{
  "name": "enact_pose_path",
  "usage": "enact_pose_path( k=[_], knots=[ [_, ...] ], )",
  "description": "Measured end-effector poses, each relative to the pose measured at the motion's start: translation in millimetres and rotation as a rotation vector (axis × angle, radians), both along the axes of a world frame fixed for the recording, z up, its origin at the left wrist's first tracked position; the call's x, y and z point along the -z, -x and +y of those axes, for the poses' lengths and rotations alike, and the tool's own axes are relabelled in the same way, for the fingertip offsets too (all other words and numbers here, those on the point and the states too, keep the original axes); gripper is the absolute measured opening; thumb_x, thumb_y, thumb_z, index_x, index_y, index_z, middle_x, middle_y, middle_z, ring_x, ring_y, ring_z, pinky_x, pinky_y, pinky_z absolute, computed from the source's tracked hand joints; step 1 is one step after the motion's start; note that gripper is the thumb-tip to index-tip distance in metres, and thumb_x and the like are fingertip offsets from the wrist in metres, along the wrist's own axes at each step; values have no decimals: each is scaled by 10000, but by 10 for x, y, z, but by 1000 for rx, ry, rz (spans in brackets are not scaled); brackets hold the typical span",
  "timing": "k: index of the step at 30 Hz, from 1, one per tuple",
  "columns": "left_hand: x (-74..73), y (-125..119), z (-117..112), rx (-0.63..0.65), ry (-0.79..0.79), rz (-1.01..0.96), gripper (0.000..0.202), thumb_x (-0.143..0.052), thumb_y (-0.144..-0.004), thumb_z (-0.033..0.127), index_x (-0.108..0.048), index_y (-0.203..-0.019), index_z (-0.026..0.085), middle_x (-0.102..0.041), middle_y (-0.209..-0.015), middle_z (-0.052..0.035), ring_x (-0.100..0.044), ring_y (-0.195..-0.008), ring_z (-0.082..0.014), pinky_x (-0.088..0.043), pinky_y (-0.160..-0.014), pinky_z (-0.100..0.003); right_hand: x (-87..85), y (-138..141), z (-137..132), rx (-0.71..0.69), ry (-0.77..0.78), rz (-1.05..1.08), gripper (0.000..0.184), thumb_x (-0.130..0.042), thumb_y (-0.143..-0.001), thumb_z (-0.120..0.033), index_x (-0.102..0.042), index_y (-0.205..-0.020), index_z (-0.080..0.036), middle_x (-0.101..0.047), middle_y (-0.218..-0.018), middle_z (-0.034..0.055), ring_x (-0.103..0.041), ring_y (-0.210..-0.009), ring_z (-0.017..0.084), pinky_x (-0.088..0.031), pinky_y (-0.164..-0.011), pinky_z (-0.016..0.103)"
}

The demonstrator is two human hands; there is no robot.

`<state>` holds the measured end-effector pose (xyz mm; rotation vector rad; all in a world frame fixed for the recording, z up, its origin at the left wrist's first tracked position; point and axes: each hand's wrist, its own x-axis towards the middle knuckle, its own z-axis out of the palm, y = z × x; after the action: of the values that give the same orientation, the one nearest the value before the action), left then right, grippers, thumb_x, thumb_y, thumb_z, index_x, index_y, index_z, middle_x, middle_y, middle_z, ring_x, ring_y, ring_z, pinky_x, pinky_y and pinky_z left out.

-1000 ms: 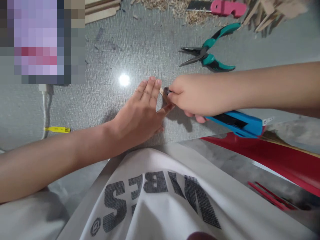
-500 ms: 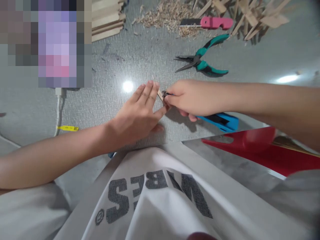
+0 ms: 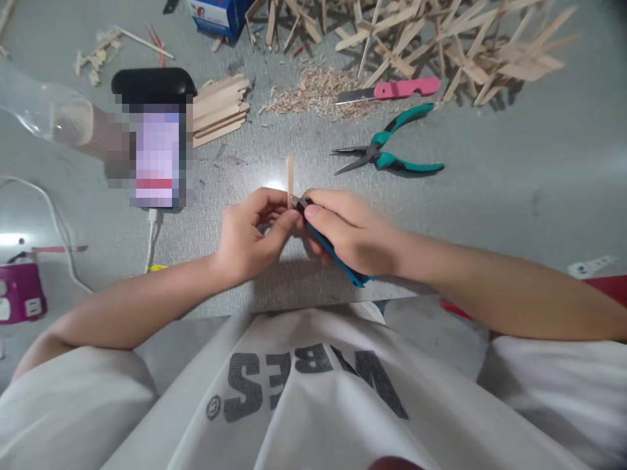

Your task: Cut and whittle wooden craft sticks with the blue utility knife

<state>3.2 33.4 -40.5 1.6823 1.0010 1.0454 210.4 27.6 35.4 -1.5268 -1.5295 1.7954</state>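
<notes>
My left hand (image 3: 255, 232) pinches a thin flat wooden craft stick (image 3: 290, 173), which stands up from between the thumb and fingers. My right hand (image 3: 347, 228) is closed around blue-handled side cutters (image 3: 337, 256). Their short metal head touches or lies right beside the lower part of the stick. My fingers partly cover the exact contact. Both hands are close together above the grey table near its front edge. Beyond the right hand lie long-nose pliers (image 3: 375, 155) with teal handles, spread apart.
Farther back are a pink-handled knife (image 3: 406, 88), wood shavings (image 3: 318, 91), a jumbled pile of wooden sticks (image 3: 470, 46) and a stack of sticks (image 3: 220, 108). A blue box (image 3: 215, 16) stands behind. At left are a bottle (image 3: 68, 117), a cabled phone (image 3: 157, 153) and a purple socket block (image 3: 22, 290).
My left hand has gone from lying flat over the stick to pinching it, and the stick is now raised upright. The cutters have swung to a steeper slant. The view takes in more table.
</notes>
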Motion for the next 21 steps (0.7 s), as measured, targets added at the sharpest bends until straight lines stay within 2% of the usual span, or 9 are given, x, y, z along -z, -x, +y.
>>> enact_pose_path(
  k=[3, 6, 10, 15, 18, 21],
  knots=[
    [-23, 13, -17, 15, 110, 38, 162, -808, -1089, 374, -799, -1022, 228, -886, -893, -45, -873, -788, -198, -724, -706, -311, 68, -24, -17, -12, -2, -5, 333, -527, -1209, -266, -545, -876, -265, -639, -696, -32, -614, -625, 150, -459, -611, 267],
    [-74, 21, -19, 36, 146, 40, 143, -793, -1079, 338, -821, -1002, 221, -892, -891, -49, -870, -777, -196, -722, -691, -308, 73, -65, -20, -4, 29, 16, 344, -537, -1215, -270, -546, -871, -261, -628, -676, -44, -613, -584, 136, -459, -583, 258],
    [-147, 27, -7, 47, 116, 78, 108, -793, -1057, 268, -831, -970, 216, -904, -877, -47, -859, -724, -185, -691, -624, -281, 63, -91, -23, 24, 123, 75, 372, -556, -1230, -292, -543, -860, -256, -627, -636, -48, -603, -488, 122, -473, -514, 253],
    [-185, 52, 38, 78, -9, 141, 146, -784, -1041, 235, -808, -899, 218, -885, -802, -32, -819, -637, -166, -613, -527, -243, 76, -104, -5, 49, 274, 186, 354, -575, -1234, -343, -591, -892, -252, -607, -584, -56, -564, -412, 121, -438, -436, 241],
    [-194, 60, 43, 107, 34, 140, 165, -767, -1064, 272, -814, -918, 213, -887, -831, -46, -836, -688, -174, -658, -591, -256, -4, -111, 18, 54, 347, 181, 358, -585, -1233, -369, -598, -896, -248, -614, -592, -49, -562, -406, 123, -410, -437, 245],
    [-195, 44, 22, 102, 122, 99, 183, -762, -1079, 291, -815, -932, 198, -879, -843, -57, -857, -742, -177, -715, -680, -268, -94, -108, 36, 49, 392, 150, 363, -547, -1235, -331, -592, -885, -246, -610, -585, -42, -561, -401, 130, -380, -430, 255]
  ],
)
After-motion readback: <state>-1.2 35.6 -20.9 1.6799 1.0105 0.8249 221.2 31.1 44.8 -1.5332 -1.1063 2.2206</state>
